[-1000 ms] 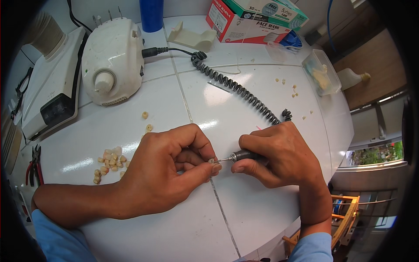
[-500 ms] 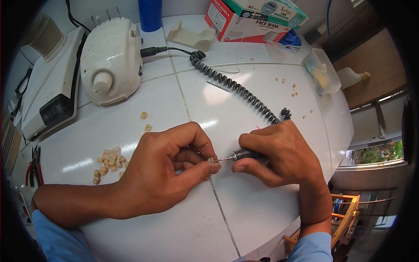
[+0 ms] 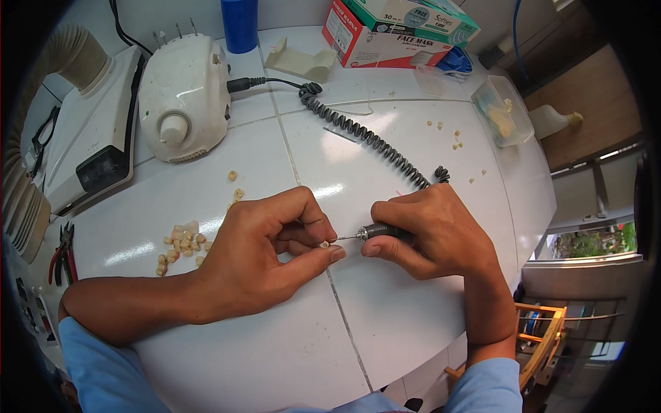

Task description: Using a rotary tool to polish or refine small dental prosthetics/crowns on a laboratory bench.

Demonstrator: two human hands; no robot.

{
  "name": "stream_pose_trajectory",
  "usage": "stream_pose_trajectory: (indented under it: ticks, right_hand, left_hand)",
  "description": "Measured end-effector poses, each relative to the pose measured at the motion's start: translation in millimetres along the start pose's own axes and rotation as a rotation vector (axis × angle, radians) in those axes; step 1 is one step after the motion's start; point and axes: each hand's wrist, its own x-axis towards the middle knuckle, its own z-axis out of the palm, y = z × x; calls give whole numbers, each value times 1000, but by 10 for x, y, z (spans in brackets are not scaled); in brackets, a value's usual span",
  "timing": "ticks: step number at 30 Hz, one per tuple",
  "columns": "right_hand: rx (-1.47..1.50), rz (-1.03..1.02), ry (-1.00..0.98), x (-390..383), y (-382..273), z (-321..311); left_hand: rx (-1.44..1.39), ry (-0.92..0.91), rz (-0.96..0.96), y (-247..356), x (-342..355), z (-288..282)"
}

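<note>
My left hand (image 3: 265,251) is closed, pinching a small tooth-shaped crown (image 3: 324,244) between thumb and fingertips. My right hand (image 3: 444,237) wraps round a black rotary handpiece (image 3: 385,233), whose thin metal bit (image 3: 344,238) points left and meets the crown; whether it goes inside, I cannot tell. A coiled black cord (image 3: 372,140) runs from a white motor control box (image 3: 182,103) to behind my right hand. Beside my left wrist lies a pile of cream tooth-shaped crowns (image 3: 184,241), and a few more (image 3: 233,176) lie farther back.
At far left stands a white machine with a ribbed hose (image 3: 79,58), with red-handled pliers (image 3: 65,256) nearer me. A blue cylinder (image 3: 239,27), a cream holder (image 3: 301,63) and stacked boxes (image 3: 392,41) line the back. A clear container (image 3: 502,113) sits at the right edge, near small loose pieces (image 3: 457,139).
The whole view has shifted slightly. Both hands have moved a little left and away from me, with crown and bit still together. The crown sits at a different angle in my left fingertips.
</note>
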Motion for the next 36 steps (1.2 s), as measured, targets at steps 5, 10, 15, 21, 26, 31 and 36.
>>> stream_pose_trajectory:
  ticks: [5, 10, 15, 21, 26, 31, 36]
  right_hand:
    - [-3, -3, -22, 2, -8, -11]
    - [-19, 8, -54, 7, -39, -23]
    - [-66, 5, -60, 7, -42, -13]
    - [-75, 8, -51, 2, -54, -15]
    - [-91, 13, -67, 4, -63, -16]
    - [-112, -8, -52, 8, -72, -6]
    - [-107, 5, -64, 14, -85, -8]
  left_hand:
    - [31, -6, 27, 0, -23, -6]
    - [47, 9, 17, 18, -23, 10]
    - [58, 14, 37, -2, -34, 7]
    - [78, 12, 58, 2, -31, 11]
    - [85, 9, 46, -3, -24, 6]
    - [48, 9, 67, -9, -37, 6]
    - [63, 5, 62, -2, -38, 3]
